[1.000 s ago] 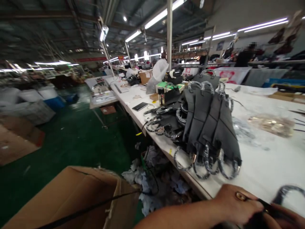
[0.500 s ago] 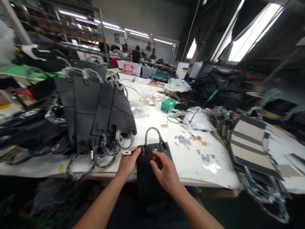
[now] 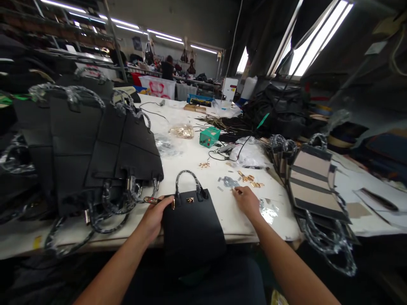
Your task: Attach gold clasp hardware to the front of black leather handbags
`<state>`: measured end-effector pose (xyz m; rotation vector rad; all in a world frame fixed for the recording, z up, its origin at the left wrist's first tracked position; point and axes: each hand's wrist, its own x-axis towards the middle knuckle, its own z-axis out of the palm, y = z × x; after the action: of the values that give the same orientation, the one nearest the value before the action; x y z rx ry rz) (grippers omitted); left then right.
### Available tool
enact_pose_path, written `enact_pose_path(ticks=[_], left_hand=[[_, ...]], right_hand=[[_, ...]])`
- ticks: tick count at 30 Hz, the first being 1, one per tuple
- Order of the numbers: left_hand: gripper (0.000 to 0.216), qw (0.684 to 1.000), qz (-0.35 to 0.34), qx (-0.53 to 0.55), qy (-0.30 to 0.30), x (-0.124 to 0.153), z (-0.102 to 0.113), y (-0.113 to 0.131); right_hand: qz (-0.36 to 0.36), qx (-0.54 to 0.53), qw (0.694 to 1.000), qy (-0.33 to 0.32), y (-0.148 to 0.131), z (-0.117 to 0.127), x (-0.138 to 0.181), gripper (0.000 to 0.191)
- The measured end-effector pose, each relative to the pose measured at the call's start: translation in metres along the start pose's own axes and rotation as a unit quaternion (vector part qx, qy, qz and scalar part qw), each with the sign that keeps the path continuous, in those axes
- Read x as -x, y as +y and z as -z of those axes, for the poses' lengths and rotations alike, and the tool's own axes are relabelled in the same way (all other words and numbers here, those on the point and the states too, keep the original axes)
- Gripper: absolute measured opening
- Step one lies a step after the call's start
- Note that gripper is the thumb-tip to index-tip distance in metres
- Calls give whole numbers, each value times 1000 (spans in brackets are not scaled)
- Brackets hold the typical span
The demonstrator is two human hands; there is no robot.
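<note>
In the lower middle of the frame a small black handbag (image 3: 192, 226) lies flat at the near edge of the white table (image 3: 190, 159), its wrapped handle (image 3: 187, 178) pointing away. The left hand (image 3: 155, 215) clasps the bag's upper left corner, fingers curled close together around the edge. Just right of the bag, the right hand (image 3: 248, 202) rests palm down on the table with its fingertips (image 3: 237, 191) at the scattered gold fittings (image 3: 249, 182); whether they pinch one cannot be told, and a stack of black bags (image 3: 95, 144) fills the left of the frame.
</note>
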<state>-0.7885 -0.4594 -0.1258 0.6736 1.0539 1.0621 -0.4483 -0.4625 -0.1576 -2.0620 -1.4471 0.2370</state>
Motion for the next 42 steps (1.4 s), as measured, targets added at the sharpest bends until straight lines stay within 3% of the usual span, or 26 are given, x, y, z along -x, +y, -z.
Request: enact_pose_path(ticks=[7, 9, 13, 16, 19, 23, 27, 30, 34, 39, 42], left_hand=[[23, 999, 29, 26, 6, -5, -7, -4], [26, 999, 32, 28, 2, -4, -8, -5], [30, 1000, -2, 22, -1, 1, -7, -8], [33, 1000, -25, 6, 2, 3, -4, -10], [37, 999, -45, -31, -1, 4, 0, -12], [39, 993, -76, -88, 17, 5, 1, -16], [32, 982, -110, -136, 69, 6, -2, -19], [28, 981, -112, -145, 68, 7, 0, -21], [28, 980, -100, -154, 69, 7, 1, -20], [26, 977, -96, -187, 43, 9, -2, -16], [27, 977, -93, -191, 35, 11, -3, -16]], right_hand=[[14, -85, 995, -53, -17, 7, 6, 18], [-3, -156, 985, -69, -30, 9, 15, 22], [-40, -386, 912, -134, -65, -1, 43, 34], [-39, -445, 880, -159, -88, -13, 56, 45], [-15, -390, 910, -138, -104, -21, 53, 41], [82, -255, 959, -92, -123, -29, 47, 21], [158, -160, 972, -74, -133, -45, 54, 17], [118, -218, 968, -43, -128, -50, 55, 20], [0, -379, 922, -79, -116, -40, 41, 35], [-23, -498, 860, -108, -112, -25, 27, 37], [-17, -541, 823, -176, -111, -20, 21, 37]])
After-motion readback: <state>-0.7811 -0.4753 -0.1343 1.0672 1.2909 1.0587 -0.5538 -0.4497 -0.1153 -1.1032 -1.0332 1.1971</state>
